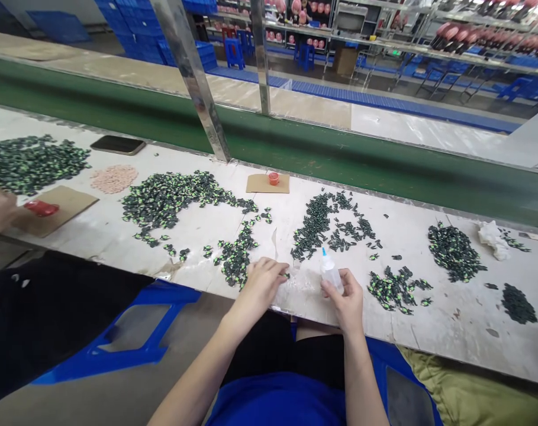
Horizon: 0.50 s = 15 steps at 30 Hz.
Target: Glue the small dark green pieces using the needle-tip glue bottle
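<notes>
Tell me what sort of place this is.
Probably a factory assembly floor: heaps of small dark-green parts lie on a long worktable, what looks like a green conveyor belt runs alongside, and racks of pinkish items stand beyond.

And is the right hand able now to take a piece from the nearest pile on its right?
Probably not easily: nothing seems to block the pile, but the right hand holds the bottle, which may need setting down first.

The right hand (350, 299) holds a blue-tipped squeeze bottle (330, 274).
</notes>
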Tool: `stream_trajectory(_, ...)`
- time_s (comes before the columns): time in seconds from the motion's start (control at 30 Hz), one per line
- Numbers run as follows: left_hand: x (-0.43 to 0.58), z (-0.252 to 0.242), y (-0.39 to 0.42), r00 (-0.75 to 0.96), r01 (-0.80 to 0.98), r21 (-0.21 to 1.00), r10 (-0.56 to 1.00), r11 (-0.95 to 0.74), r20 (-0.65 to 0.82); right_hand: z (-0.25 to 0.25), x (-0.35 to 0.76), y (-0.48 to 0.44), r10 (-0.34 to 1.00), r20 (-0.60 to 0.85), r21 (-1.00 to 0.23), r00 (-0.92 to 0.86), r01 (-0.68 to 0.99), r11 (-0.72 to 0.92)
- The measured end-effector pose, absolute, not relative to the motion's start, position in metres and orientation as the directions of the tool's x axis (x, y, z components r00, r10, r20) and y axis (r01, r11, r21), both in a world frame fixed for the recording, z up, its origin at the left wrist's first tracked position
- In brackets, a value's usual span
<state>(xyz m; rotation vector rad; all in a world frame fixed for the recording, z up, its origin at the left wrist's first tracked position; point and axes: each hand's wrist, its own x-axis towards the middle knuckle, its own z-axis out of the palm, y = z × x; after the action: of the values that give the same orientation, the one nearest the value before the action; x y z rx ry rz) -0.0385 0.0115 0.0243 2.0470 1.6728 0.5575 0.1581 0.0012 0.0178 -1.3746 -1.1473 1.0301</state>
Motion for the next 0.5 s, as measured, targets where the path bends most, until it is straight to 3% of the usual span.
stream_trajectory(0.23, -0.026, 0.018, -0.002, 0.176, 0.664, 0.724, 0.98, -0.187, 0.092, 0.018, 0.159, -0.003, 0.951, -0.053, -0.998, 0.306, 0.01, -0.058)
stream_trajectory(0.5, -0.025, 0.02, -0.001, 0.073, 0.646, 0.759, 0.996, -0.08, 0.042, 0.022, 0.148, -0.002, 0.937, 0.013, -0.971, 0.349, 0.228, -0.071)
